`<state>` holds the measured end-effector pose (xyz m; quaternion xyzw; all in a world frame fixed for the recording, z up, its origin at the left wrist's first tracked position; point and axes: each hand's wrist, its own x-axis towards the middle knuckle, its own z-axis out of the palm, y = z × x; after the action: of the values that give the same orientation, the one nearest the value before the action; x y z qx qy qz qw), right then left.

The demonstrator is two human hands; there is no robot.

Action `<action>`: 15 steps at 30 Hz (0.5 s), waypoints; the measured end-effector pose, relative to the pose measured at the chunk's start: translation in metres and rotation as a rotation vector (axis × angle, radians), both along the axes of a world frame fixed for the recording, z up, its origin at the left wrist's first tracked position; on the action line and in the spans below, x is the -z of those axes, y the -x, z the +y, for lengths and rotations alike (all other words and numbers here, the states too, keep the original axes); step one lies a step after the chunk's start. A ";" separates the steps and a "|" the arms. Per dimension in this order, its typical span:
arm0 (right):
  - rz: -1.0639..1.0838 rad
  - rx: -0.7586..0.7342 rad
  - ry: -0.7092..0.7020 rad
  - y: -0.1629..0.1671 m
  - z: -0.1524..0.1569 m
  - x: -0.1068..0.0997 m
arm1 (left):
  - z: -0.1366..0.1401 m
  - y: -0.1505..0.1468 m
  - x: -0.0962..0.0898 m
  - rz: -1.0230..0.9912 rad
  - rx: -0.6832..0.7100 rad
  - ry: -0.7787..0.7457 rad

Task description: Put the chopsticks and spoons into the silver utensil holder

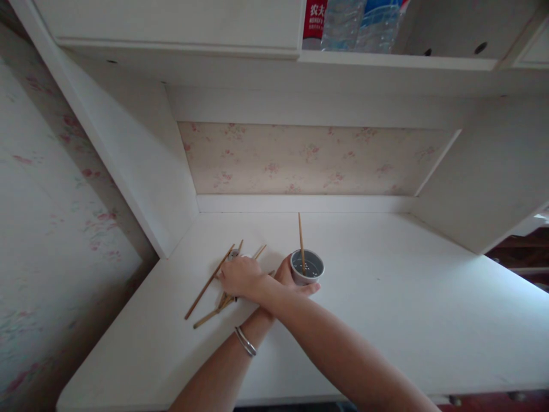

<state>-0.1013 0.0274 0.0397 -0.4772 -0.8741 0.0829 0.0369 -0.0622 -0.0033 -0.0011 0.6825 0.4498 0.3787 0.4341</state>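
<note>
My forearms cross, the right one over the left. My left hand (285, 273) is wrapped around the side of a small grey cup (306, 280), its thumb along the near side. One wooden chopstick (301, 240) stands in the cup, tilted slightly, its upper end well above the rim. To the left, my right hand (241, 276) is curled down over a loose pile of wooden chopsticks (209, 282). Their ends stick out around it on several sides. A small greyish object (233, 253) shows just behind its knuckles. What its fingertips grip is hidden.
The white desktop (407, 309) extends to the right of the cup. White side panels (120, 143) and a floral back panel (300, 160) enclose it. Overhead, a shelf (386, 60) bears plastic bottles (343, 26) and a red package (314, 23).
</note>
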 end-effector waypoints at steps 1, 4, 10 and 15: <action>-0.011 -0.010 0.014 0.004 0.002 0.003 | -0.002 -0.001 -0.001 -0.003 -0.009 0.000; -0.029 -0.015 0.042 0.013 0.004 0.011 | -0.005 -0.003 -0.002 -0.032 0.002 -0.017; -0.017 0.008 0.063 0.014 -0.001 0.017 | -0.002 -0.006 0.008 -0.071 -0.034 -0.046; 0.009 0.066 0.108 0.011 -0.006 0.012 | -0.002 -0.005 0.006 -0.065 -0.020 -0.069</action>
<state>-0.1125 0.0211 0.0281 -0.5068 -0.8518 0.1311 0.0178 -0.0568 -0.0053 -0.0070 0.6797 0.4291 0.4203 0.4210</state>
